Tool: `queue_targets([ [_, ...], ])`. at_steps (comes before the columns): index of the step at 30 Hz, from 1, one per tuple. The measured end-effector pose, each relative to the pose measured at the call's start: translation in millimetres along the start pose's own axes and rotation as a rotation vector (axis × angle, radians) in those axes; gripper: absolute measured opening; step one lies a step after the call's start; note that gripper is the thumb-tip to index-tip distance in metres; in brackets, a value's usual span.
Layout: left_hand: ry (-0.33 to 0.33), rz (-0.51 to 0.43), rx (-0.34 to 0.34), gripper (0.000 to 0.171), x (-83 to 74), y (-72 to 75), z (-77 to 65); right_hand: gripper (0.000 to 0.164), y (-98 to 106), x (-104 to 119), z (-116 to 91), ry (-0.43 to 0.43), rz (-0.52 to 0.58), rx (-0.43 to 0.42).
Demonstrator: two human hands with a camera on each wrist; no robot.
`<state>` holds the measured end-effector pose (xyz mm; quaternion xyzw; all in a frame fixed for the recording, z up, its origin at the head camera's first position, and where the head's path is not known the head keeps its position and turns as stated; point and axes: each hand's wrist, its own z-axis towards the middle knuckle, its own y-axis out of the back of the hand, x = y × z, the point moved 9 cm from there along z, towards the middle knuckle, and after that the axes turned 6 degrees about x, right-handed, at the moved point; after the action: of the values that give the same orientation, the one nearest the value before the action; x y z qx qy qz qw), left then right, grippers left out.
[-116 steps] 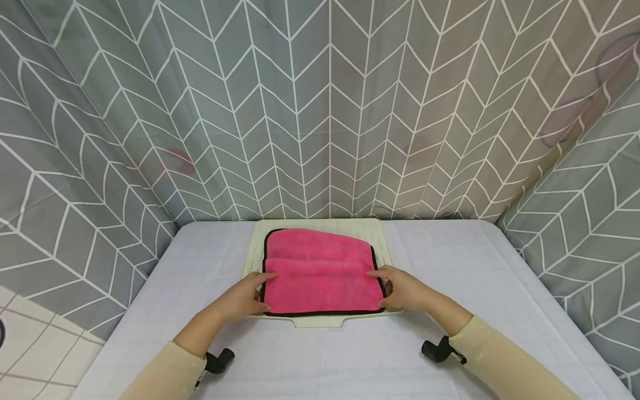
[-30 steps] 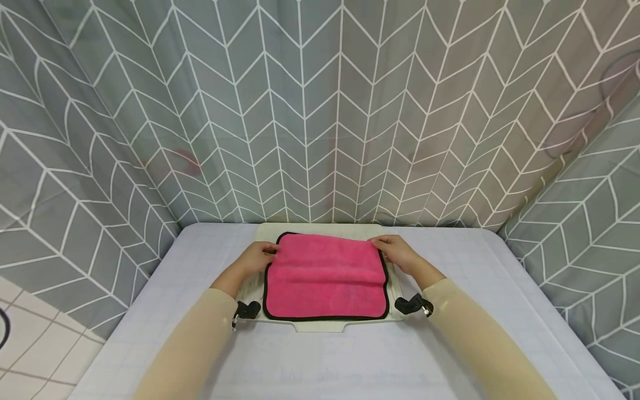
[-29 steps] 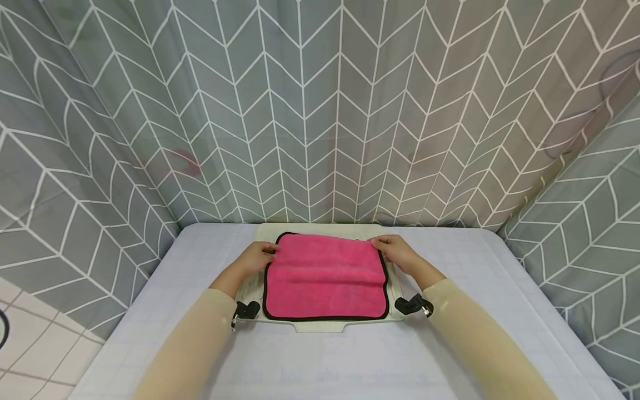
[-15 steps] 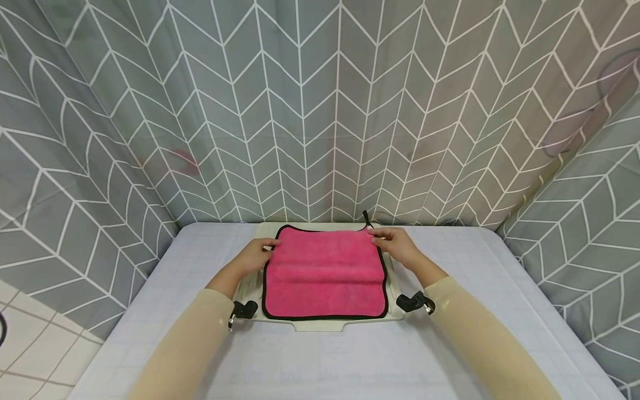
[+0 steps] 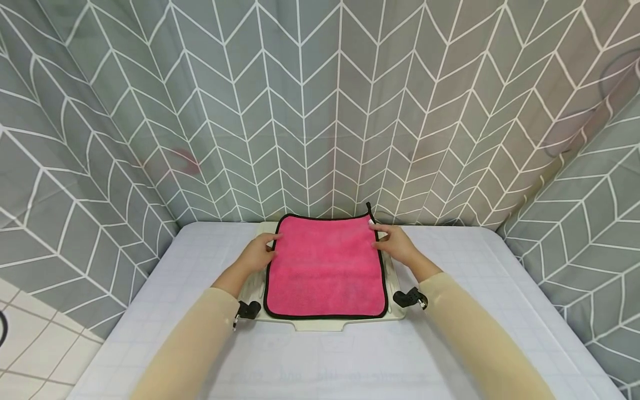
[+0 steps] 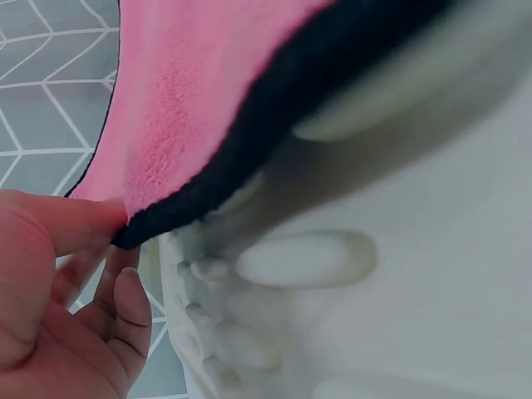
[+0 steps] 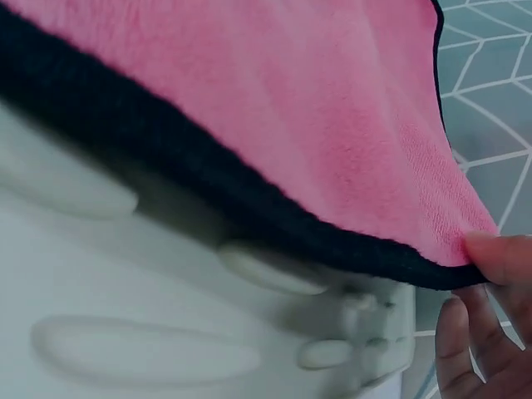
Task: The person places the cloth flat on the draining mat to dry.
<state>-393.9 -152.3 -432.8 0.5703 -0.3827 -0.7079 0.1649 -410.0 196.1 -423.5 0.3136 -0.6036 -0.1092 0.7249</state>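
A pink plush towel (image 5: 327,266) with black edging lies over a cream washboard (image 5: 320,325) with raised oval ridges. My left hand (image 5: 256,253) pinches the towel's left edge between thumb and fingers; in the left wrist view that edge is lifted off the board. On the opposite side my right hand (image 5: 397,244) pinches the right edge, also raised in the right wrist view. The far part of the towel stands up a little, with a black hanging loop (image 5: 369,208) at its far right corner. A small white tag (image 5: 371,222) shows beside my right fingers.
The washboard rests on a table with a white cloth (image 5: 320,361). Grey curtains (image 5: 310,111) with a white chevron pattern stand behind and on both sides. Pale floor tiles (image 5: 30,344) show at lower left.
Both hands have moved away from me along the towel's sides. Its far edge has come up and extended farther back, bringing the black loop into view, and the middle fold has flattened.
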Motion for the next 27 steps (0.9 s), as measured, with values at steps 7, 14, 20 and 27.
queue_targets([
  [7, 0.040, 0.080, 0.036, 0.052, 7.4, -8.0, 2.5, 0.056, -10, -14, 6, -0.070, -0.072, 0.056],
  [14, 0.058, 0.128, 0.079, 0.051, 8.7, -13.9, 3.8, 0.052, -14, -18, 10, -0.081, -0.171, 0.078],
  [20, 0.060, 0.127, 0.143, 0.047, 4.9, -14.4, 8.1, 0.048, -15, -14, 15, -0.042, -0.184, 0.128],
  [27, 0.069, 0.104, 0.131, 0.050, -1.2, -7.9, 19.5, 0.046, -14, -11, 23, -0.068, -0.153, 0.149],
])
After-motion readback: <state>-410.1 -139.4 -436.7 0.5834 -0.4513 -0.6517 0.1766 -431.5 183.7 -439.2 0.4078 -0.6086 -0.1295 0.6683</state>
